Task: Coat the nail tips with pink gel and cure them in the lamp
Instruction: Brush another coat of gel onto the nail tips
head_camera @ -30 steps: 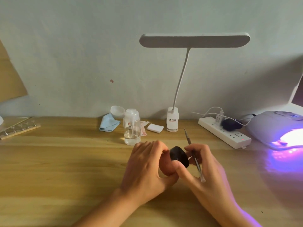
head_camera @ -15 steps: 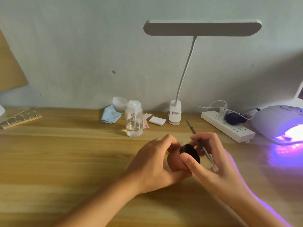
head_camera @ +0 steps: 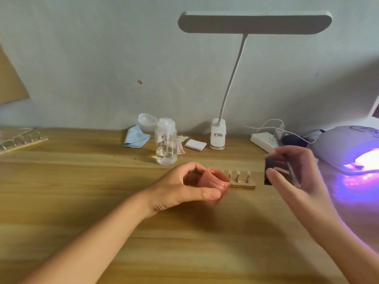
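Hands apart. Your left hand (head_camera: 184, 187) grips the open pink gel jar (head_camera: 213, 179) at centre frame. Your right hand (head_camera: 293, 173) pinches the black lid (head_camera: 268, 171) plus a thin tool (head_camera: 292, 175) (blurred). The nail tips (head_camera: 238, 173) stand between your hands, row running left-right, just behind the jar. The lamp (head_camera: 348, 148) glows at the right edge.

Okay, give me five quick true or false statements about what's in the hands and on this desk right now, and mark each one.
1. The left hand holds the pink gel jar. True.
2. The black lid sits on the jar. False: the right hand holds it away from the jar.
3. The curing lamp glows purple. True.
4. The wooden holder with nail tips sits inside the lamp. False: it lies on the table, between the hands.
5. The clear pump bottle lies on its side. False: it stands upright.
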A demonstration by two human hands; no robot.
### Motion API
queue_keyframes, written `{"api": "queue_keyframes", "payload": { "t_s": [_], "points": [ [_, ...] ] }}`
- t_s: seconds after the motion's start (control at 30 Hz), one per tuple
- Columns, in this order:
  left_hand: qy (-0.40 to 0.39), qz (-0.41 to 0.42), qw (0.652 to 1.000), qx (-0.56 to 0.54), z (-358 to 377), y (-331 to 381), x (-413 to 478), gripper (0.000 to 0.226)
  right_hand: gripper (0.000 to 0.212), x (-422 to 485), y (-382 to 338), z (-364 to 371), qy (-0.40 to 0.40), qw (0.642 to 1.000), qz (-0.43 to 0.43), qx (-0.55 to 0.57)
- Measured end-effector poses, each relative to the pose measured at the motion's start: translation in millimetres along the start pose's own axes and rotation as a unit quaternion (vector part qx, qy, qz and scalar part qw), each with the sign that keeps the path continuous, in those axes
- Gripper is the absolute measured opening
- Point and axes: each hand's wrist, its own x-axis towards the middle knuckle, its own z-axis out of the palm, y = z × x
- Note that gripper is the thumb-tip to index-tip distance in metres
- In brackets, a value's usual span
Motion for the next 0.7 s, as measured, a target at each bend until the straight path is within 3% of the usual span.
{"api": "queue_keyframes", "payload": {
  "t_s": [0.1,0.27,0.4,0.47,0.57,0.63,0.7],
  "points": [
    [0.105,0.081,0.990,0.045,14,-6,2,0.056,0.039,12,32,-18,0.068,0.989,0.067,-0.111],
    [0.232,0.145,0.954,0.120,24,-19,3,0.055,0.050,16,66,-29,0.019,0.960,0.115,-0.255],
    [0.260,0.164,0.942,0.134,23,-23,5,0.058,0.051,13,63,-24,0.008,0.957,0.085,-0.277],
    [0.257,0.177,0.938,0.150,24,-23,5,0.060,0.044,11,51,-18,0.038,0.964,0.038,-0.261],
    [0.244,0.189,0.931,0.194,27,-23,4,0.061,0.006,1,15,-1,0.099,0.965,-0.091,-0.227],
    [0.230,0.179,0.929,0.226,29,-20,3,0.062,0.023,-11,-15,14,0.104,0.957,-0.181,-0.200],
    [0.218,0.175,0.928,0.246,30,-18,3,0.060,0.023,-24,-34,26,0.080,0.947,-0.258,-0.175]
  ]
}}
